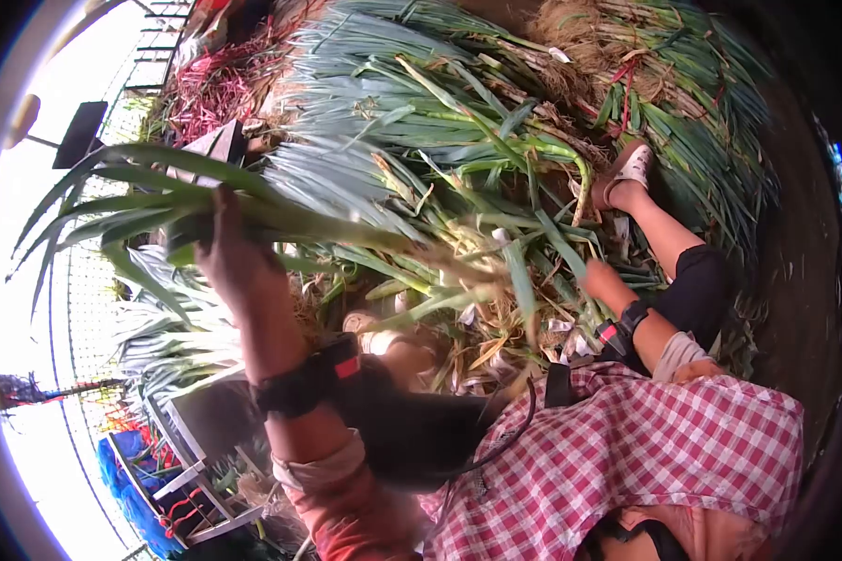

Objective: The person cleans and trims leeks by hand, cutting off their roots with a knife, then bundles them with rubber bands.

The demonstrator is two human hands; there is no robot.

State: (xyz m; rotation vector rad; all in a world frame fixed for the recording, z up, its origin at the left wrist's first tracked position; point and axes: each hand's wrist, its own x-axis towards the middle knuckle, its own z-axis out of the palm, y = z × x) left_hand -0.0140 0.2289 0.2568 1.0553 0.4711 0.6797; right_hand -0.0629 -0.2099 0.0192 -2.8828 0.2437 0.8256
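Note:
My left hand [234, 252] is raised on the left side of the view, its fingers wrapped round a leek [290, 217]. The leek's long green leaves fan out to the left, and its blurred stem and root end points right, over the pile. My right hand [606, 283] is low over loose leek leaves and trimmings [496, 327], near my right knee; motion smears its fingers and I cannot tell whether it holds anything. Between my feet, pale peeled skins and roots lie mixed with cut leaves.
Large heaps of leeks [365, 84] lie ahead, with more root-end bundles [674, 84] tied in red string at upper right. A metal-framed seat [201, 467] and blue bag [126, 491] stand at lower left, by wire mesh fencing [70, 327]. My shod foot [627, 173] rests against the heap.

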